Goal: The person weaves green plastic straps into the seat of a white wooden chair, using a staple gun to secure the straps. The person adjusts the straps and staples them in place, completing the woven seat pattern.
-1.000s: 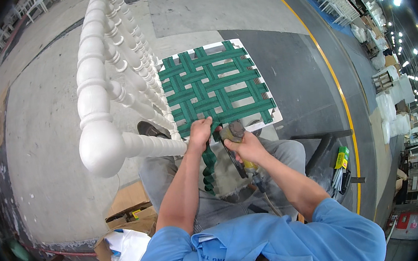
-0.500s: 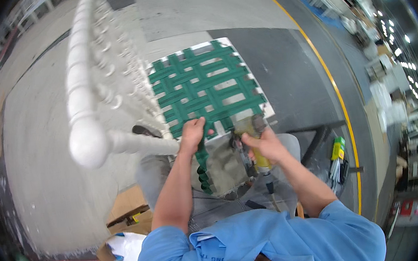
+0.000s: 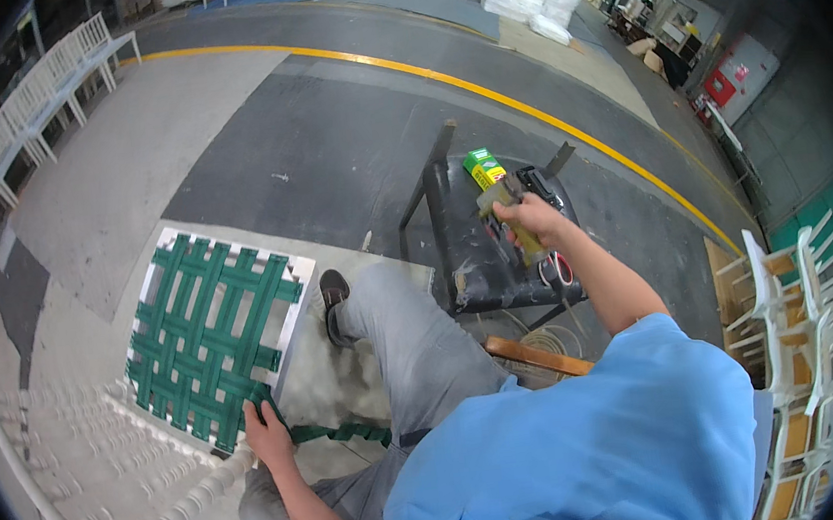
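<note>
A white chair (image 3: 187,483) with turned spindles lies at the lower left, its seat frame (image 3: 302,301) facing up. Green webbing (image 3: 205,330) is woven across that frame in a crisscross. At the frame's near right corner, my left hand (image 3: 269,435) is closed on a loose green webbing strap (image 3: 338,432), whose tail runs right toward my leg. My right hand (image 3: 535,220) grips a yellowish staple gun (image 3: 527,239) with a hose, above a black chair (image 3: 470,245) on my right. The gun's front is partly blurred.
On the black chair's seat are a green and yellow box (image 3: 484,167), dark tools (image 3: 540,186) and red-handled scissors (image 3: 558,268). A wooden bar (image 3: 538,356) and coiled hose lie beside me. White chairs (image 3: 789,324) are stacked at right; more (image 3: 40,96) line the far left.
My view has turned right. My right hand has carried the staple gun from the seat's edge over to the black chair. My left hand stays at the seat with the strap.
</note>
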A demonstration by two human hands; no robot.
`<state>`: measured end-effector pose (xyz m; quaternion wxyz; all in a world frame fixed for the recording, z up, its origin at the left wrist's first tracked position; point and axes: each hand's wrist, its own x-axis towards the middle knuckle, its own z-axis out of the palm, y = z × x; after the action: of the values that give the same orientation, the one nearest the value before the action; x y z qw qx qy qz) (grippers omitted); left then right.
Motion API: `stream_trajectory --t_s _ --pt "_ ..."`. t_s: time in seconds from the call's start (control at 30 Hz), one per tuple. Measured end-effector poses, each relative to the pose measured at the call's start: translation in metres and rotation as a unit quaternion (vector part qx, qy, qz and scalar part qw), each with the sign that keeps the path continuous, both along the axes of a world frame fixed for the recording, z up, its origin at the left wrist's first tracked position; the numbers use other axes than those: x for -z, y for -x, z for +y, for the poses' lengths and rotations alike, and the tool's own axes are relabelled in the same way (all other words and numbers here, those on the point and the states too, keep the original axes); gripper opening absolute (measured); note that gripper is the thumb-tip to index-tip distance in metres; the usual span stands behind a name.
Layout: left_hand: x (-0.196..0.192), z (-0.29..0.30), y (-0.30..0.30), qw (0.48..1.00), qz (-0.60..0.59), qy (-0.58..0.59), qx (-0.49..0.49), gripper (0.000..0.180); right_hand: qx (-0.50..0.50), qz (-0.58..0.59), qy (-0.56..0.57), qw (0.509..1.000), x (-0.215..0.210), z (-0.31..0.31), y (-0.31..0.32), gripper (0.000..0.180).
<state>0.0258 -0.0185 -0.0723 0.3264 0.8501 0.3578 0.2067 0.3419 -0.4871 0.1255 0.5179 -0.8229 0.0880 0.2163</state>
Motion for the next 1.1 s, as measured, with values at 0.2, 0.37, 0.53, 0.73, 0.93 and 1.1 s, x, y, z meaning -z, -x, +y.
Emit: stream_trajectory --t_s 0.2,0.37,0.53,0.73,0.93,1.1 --pt "-0.011 -0.032 0.0 0.998 0.041 -0.007 0.057 0.05 0.064 0.186 -0.163 0.967 0.098 -0.066 -0.011 0.047" --pt "-0.012 -0.043 -0.001 0.996 0.066 -0.044 0.032 0.05 0.016 -0.001 0.287 0.958 0.115 -0.075 -0.005 0.079" --pt "-0.005 -0.045 -0.002 0.997 0.063 -0.041 0.014 0.049 0.026 -0.096 0.451 0.887 0.098 -0.113 0.01 0.043" --pt "0.0 -0.023 0.0 0.983 -0.042 0.177 -0.039 0.045 -0.009 -0.055 0.482 0.874 0.113 -0.152 0.041 0.077" --pt "0.005 0.006 0.017 0.88 -0.19 0.425 -0.093 0.033 0.044 0.066 0.326 0.942 0.107 -0.137 0.041 0.083" --pt "-0.003 0.003 0.008 0.729 -0.249 0.635 -0.063 0.033 0.048 -0.103 0.327 0.938 0.069 -0.185 0.04 0.074"
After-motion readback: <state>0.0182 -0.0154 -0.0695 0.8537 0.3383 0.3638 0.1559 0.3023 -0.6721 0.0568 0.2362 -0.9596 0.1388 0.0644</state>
